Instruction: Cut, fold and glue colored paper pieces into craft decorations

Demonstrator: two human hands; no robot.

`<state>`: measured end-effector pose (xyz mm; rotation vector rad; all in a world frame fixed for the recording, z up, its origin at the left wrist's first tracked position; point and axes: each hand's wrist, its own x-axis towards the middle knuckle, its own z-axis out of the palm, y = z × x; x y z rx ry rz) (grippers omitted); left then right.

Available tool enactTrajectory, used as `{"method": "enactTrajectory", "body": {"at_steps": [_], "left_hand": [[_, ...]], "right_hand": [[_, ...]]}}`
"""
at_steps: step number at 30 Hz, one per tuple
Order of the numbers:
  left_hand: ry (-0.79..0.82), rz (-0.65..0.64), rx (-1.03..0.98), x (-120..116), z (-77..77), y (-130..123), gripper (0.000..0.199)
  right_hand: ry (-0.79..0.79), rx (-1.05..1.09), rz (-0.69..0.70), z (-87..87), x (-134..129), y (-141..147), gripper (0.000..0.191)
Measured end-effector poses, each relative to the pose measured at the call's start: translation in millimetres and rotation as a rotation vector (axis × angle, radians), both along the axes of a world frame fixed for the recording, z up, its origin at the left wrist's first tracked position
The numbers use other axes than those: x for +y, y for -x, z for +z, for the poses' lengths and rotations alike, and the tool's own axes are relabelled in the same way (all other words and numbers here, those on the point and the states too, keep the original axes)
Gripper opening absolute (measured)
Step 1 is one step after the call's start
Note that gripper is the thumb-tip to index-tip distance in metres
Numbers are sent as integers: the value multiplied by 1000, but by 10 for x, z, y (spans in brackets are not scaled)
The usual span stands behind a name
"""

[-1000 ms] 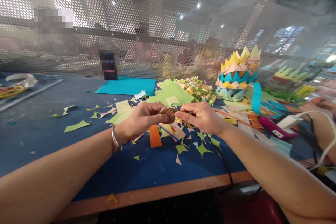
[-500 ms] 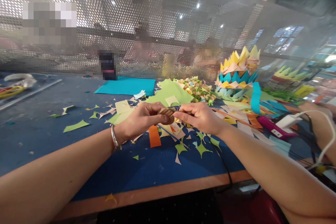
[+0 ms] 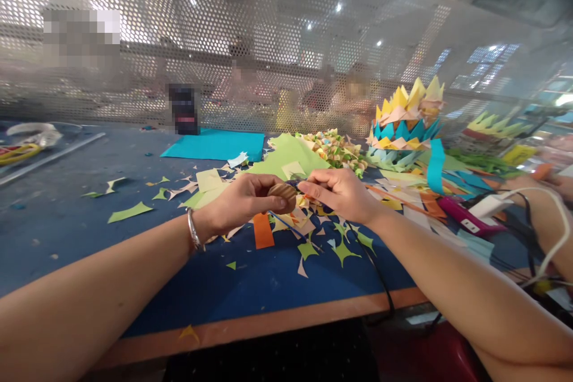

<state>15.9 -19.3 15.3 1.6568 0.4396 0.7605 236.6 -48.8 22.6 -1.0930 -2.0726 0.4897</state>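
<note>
My left hand (image 3: 253, 200), with a silver bangle at the wrist, pinches a small round brown disc with ridged stripes (image 3: 283, 197), like corrugated cardboard. Just right of the disc is my right hand (image 3: 340, 194), its thumb and forefinger pressed together. Whatever lies between those fingers is too small and blurred to name; a dark bit shows near their tips. Beneath both hands lie cut paper scraps, among them an orange strip (image 3: 264, 231) and green star-like offcuts (image 3: 347, 252). A light green sheet (image 3: 290, 154) lies just beyond.
A blue sheet (image 3: 219, 145) lies behind, left of a heap of small folded paper pieces (image 3: 342, 152). Tiered paper crowns (image 3: 405, 122) stand at the back right. A magenta power block (image 3: 470, 216) with a white plug and cables sits beside another person's arm (image 3: 544, 215).
My right hand has drawn slightly away from the disc, and more of the disc's face shows in my left hand. The papers on the table have not moved.
</note>
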Motion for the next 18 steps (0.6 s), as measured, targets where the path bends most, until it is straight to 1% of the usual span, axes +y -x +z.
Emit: {"method": "enactTrajectory", "body": {"at_steps": [2,4,6,8,11,14,16,18], "left_hand": [[6,11,-3,11,-8,7,26],[-27,44,46,23,-11,22,24],[-89,83,151,30,2,47,22],[-150,104,300,31,33,78,25],[-262,98,520,27,87,121,33],[-352,94,679,25,114,139,43],[-375,101,725,26,116,138,49],[-400,119,726,29,122,134,51]], "right_hand": [[0,40,-33,10,11,-18,48],[-30,62,-65,21,27,-38,48],[-79,73,-93,30,45,-56,49],[-120,66,-111,33,60,-71,50],[-155,43,-122,22,79,-90,50],[-176,22,-117,-4,96,-107,47],[-175,8,-113,-24,106,-115,46],[-164,-1,-117,-39,113,-120,46]]}}
